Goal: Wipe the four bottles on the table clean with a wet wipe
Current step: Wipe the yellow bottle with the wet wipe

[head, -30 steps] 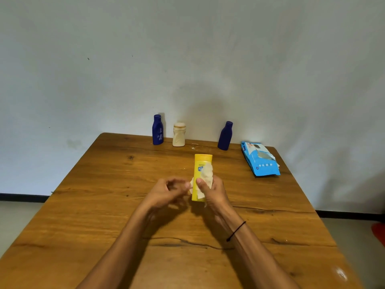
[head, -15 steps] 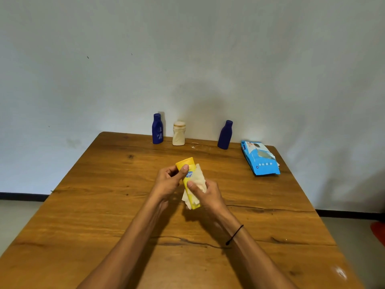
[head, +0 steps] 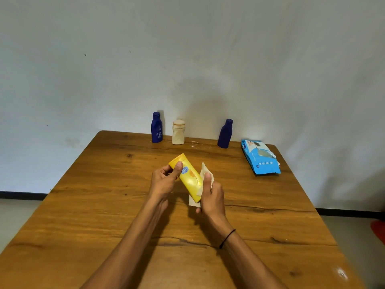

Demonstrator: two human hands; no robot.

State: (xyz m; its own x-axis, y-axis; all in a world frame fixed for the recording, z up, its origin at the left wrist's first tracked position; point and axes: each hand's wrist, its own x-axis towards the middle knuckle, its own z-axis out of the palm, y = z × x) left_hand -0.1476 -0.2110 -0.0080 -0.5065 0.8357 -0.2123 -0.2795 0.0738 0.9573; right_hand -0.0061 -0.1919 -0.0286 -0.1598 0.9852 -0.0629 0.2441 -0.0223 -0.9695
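The left hand [head: 164, 182] grips the cap end of a yellow plastic lotion bottle [head: 188, 176], thumb curled over the front, tilting it up and left above the brown wooden table [head: 104, 205]. The right hand [head: 211, 195] pinches a crumpled white wet wipe [head: 205, 173] against the bottle's lower side. Further back by the wall stand 2 dark blue bottles [head: 156, 127] [head: 225, 133] and 1 cream bottle [head: 178, 132] between them. A blue wipe pack [head: 260, 156] lies flat, far right.
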